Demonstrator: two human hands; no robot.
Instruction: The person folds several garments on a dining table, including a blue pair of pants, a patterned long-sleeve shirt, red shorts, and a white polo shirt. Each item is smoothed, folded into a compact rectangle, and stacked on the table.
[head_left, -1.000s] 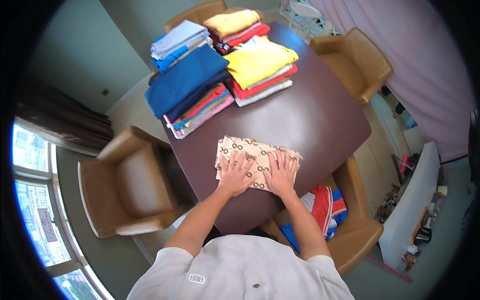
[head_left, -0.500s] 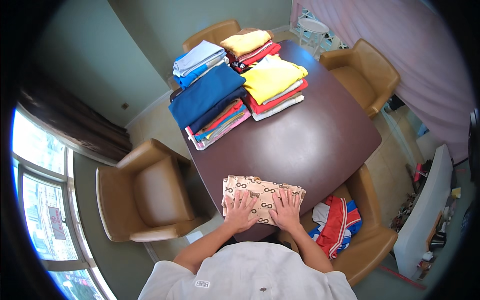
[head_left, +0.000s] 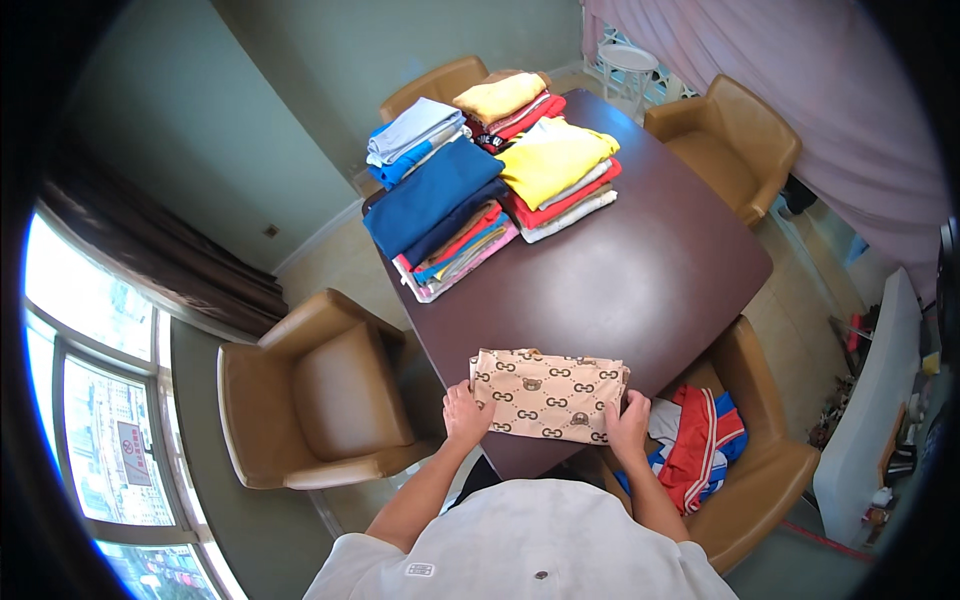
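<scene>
A folded beige garment (head_left: pixel 545 400) with dark chain-link motifs and small bear heads lies at the near end of the dark table. My left hand (head_left: pixel 466 416) grips its left edge, thumb over the top and the other fingers along the side. At the opposite edge my right hand (head_left: pixel 628 424) grips it the same way. The fingertips under the cloth are hidden.
Folded clothes stand in stacks on the far part of the table (head_left: pixel 680 215), among them a navy piece (head_left: pixel 435 195) and a yellow one (head_left: pixel 555 160). A tan armchair (head_left: pixel 350 390) stands left; another (head_left: pixel 775 450) at right holds loose red and blue clothing (head_left: pixel 690 450).
My hands have slid apart from lying flat on top of the beige garment to its left and right edges. The view has shifted slightly.
</scene>
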